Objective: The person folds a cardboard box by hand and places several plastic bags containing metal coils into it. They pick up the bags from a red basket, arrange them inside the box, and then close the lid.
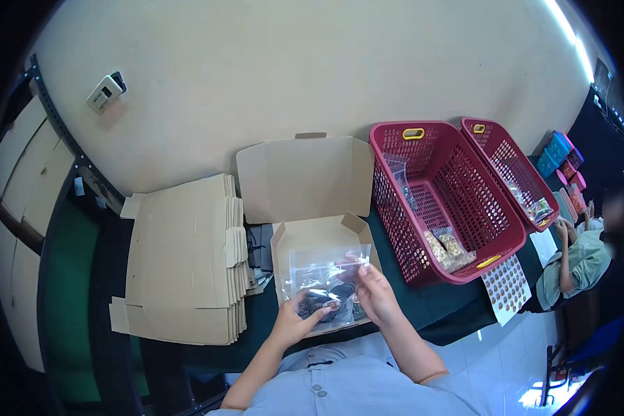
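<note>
A clear plastic zip bag (319,260) with dark, cord-like contents is held up over an open cardboard box (305,177). My left hand (297,322) grips the bag low on its left side, thumb across the front. At the bag's upper right edge, my right hand (376,291) pinches the plastic between thumb and fingers. The box has its lid raised toward the wall, and other bagged items partly show inside it behind the clear bag. What exactly the dark contents are I cannot make out.
Flattened cardboard boxes (180,256) are stacked at left. A large maroon basket (457,201) holding small bags stands right, with another maroon basket (499,149) beyond. A sheet of round stickers (508,288) lies by the table's edge. Another person (572,267) sits at far right.
</note>
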The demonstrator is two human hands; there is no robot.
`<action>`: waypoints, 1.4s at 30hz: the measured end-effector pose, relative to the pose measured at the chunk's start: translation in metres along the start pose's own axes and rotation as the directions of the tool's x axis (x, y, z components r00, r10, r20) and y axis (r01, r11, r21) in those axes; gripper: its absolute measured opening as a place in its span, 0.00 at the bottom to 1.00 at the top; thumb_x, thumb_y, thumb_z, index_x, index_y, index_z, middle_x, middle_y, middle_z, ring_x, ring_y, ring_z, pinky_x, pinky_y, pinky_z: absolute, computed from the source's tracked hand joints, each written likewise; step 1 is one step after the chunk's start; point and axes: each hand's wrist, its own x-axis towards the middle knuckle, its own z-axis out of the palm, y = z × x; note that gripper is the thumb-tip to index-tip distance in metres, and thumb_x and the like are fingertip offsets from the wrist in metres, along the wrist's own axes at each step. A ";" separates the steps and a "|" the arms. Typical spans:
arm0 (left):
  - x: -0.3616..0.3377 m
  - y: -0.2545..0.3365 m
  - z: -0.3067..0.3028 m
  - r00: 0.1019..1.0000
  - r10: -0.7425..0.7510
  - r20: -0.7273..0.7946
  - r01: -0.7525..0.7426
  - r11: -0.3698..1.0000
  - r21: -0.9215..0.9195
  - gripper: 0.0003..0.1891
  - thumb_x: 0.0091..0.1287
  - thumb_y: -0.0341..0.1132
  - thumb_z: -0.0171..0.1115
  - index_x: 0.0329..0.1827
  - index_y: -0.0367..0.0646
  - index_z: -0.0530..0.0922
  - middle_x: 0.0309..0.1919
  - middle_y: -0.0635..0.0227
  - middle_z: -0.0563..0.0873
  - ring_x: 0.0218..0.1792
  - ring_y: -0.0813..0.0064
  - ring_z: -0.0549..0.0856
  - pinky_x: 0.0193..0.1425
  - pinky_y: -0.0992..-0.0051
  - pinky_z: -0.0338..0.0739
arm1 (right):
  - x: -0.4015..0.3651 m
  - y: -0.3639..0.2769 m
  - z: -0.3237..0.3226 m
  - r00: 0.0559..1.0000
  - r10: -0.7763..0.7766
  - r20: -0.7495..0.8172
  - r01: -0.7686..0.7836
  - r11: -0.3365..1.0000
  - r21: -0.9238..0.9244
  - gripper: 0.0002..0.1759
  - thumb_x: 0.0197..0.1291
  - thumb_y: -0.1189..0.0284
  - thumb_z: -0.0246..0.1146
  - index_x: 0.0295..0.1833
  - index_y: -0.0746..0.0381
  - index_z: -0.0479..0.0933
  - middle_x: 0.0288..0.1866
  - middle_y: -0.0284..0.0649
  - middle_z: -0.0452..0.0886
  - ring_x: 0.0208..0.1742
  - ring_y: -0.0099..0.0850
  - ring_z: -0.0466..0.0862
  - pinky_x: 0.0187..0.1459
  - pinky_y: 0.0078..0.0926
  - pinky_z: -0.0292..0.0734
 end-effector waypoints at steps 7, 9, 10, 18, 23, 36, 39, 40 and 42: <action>-0.004 0.001 0.004 0.990 -0.098 -0.097 0.075 0.974 -0.212 0.19 0.55 0.28 0.68 0.48 0.33 0.73 0.39 0.64 0.83 0.38 0.79 0.82 0.43 0.78 0.77 | -0.011 0.032 -0.007 0.996 0.082 0.030 -0.067 0.939 -0.339 0.30 0.52 0.81 0.65 0.61 0.68 0.63 0.49 0.41 0.77 0.50 0.27 0.77 0.55 0.26 0.71; -0.006 0.001 0.004 0.994 -0.081 -0.073 0.067 0.980 -0.185 0.21 0.55 0.29 0.69 0.49 0.33 0.72 0.39 0.65 0.83 0.38 0.79 0.82 0.42 0.78 0.77 | -0.009 0.038 -0.008 0.994 0.110 -0.021 -0.112 0.964 -0.242 0.20 0.53 0.80 0.65 0.52 0.68 0.69 0.40 0.38 0.80 0.41 0.25 0.81 0.46 0.20 0.75; -0.007 -0.001 0.004 0.996 -0.072 -0.052 0.063 0.986 -0.157 0.22 0.54 0.29 0.69 0.50 0.33 0.72 0.38 0.65 0.83 0.37 0.78 0.82 0.42 0.78 0.77 | -0.008 0.041 -0.008 0.995 0.102 -0.020 -0.103 0.964 -0.247 0.20 0.53 0.80 0.65 0.52 0.68 0.69 0.40 0.38 0.80 0.41 0.25 0.81 0.46 0.20 0.75; -0.016 -0.025 -0.006 0.944 -0.171 0.282 0.166 0.985 0.043 0.21 0.57 0.29 0.68 0.52 0.33 0.74 0.46 0.61 0.80 0.44 0.78 0.80 0.47 0.79 0.76 | 0.010 0.041 -0.066 0.948 0.092 -0.305 -0.155 0.970 -0.189 0.07 0.58 0.71 0.63 0.37 0.65 0.78 0.34 0.38 0.81 0.34 0.24 0.81 0.37 0.21 0.76; -0.002 -0.049 -0.014 0.972 -0.228 -0.060 0.196 0.922 -0.333 0.16 0.60 0.27 0.65 0.51 0.36 0.77 0.34 0.69 0.85 0.34 0.85 0.81 0.39 0.86 0.75 | 0.005 0.040 -0.092 0.901 0.090 -0.423 -0.108 0.994 -0.018 0.08 0.59 0.72 0.61 0.39 0.67 0.77 0.35 0.38 0.81 0.34 0.23 0.80 0.36 0.20 0.76; -0.004 -0.052 -0.079 0.886 -0.284 -0.368 0.214 0.952 -0.218 0.17 0.55 0.31 0.70 0.45 0.32 0.77 0.33 0.63 0.84 0.34 0.80 0.83 0.39 0.84 0.77 | 0.001 0.096 -0.084 0.720 0.681 0.136 -0.618 0.717 -0.322 0.20 0.60 0.71 0.61 0.55 0.69 0.70 0.52 0.37 0.75 0.50 0.27 0.78 0.53 0.28 0.76; -0.003 -0.046 -0.067 0.917 -0.190 -0.351 0.127 0.973 -0.194 0.18 0.61 0.38 0.65 0.51 0.37 0.75 0.41 0.63 0.82 0.44 0.78 0.80 0.48 0.79 0.74 | 0.005 0.100 -0.084 0.771 0.624 0.127 -0.610 0.781 -0.135 0.21 0.65 0.67 0.54 0.60 0.65 0.67 0.59 0.43 0.69 0.58 0.35 0.74 0.58 0.37 0.73; -0.003 -0.046 -0.063 0.922 -0.212 -0.323 0.204 0.977 -0.060 0.19 0.61 0.37 0.65 0.53 0.40 0.75 0.43 0.63 0.81 0.45 0.78 0.79 0.49 0.78 0.73 | 0.006 0.102 -0.088 0.816 0.561 0.138 -0.561 0.827 -0.042 0.22 0.67 0.66 0.52 0.63 0.62 0.64 0.60 0.45 0.67 0.58 0.37 0.73 0.59 0.38 0.72; 0.004 -0.050 -0.055 0.957 -0.196 -0.214 0.210 0.977 0.043 0.26 0.59 0.33 0.66 0.60 0.41 0.69 0.48 0.60 0.79 0.48 0.75 0.78 0.51 0.78 0.73 | 0.007 0.103 -0.094 0.822 0.548 0.154 -0.546 0.836 -0.058 0.23 0.69 0.65 0.48 0.66 0.61 0.60 0.62 0.48 0.67 0.61 0.39 0.71 0.60 0.39 0.71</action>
